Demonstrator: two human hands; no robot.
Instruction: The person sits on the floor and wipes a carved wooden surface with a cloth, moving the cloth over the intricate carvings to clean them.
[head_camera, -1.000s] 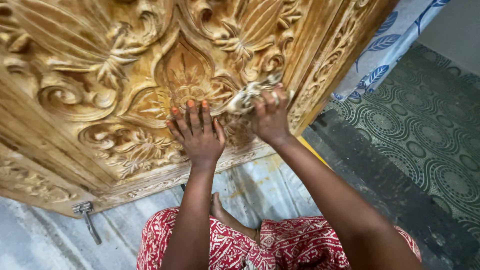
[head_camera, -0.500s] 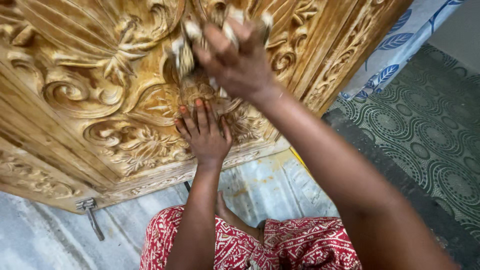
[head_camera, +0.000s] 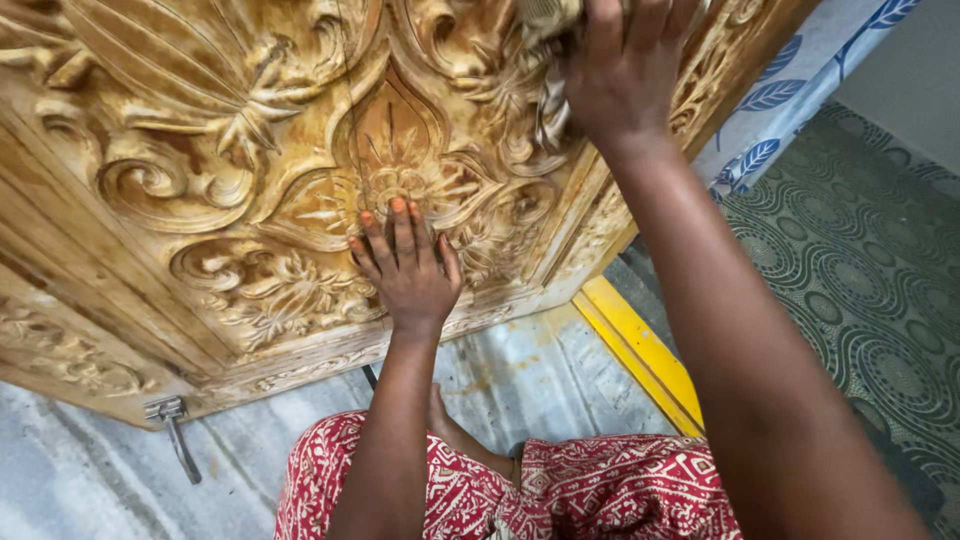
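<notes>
Right hand (head_camera: 625, 75) clenched on rag (head_camera: 548, 105); left hand (head_camera: 405, 265) released, flat on carved door (head_camera: 200, 150). Risk: rag snagging on relief.

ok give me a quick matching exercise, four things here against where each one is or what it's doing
Things:
1. left hand
2. right hand
3. metal latch
4. yellow strip

Places or states:
A. on the floor beside the patterned mat
B. at the bottom edge of the carved door
C. flat on the carving, fingers spread
D. closed on a rag high on the door

Pairs: 1-C, 2-D, 3-B, 4-A
</notes>
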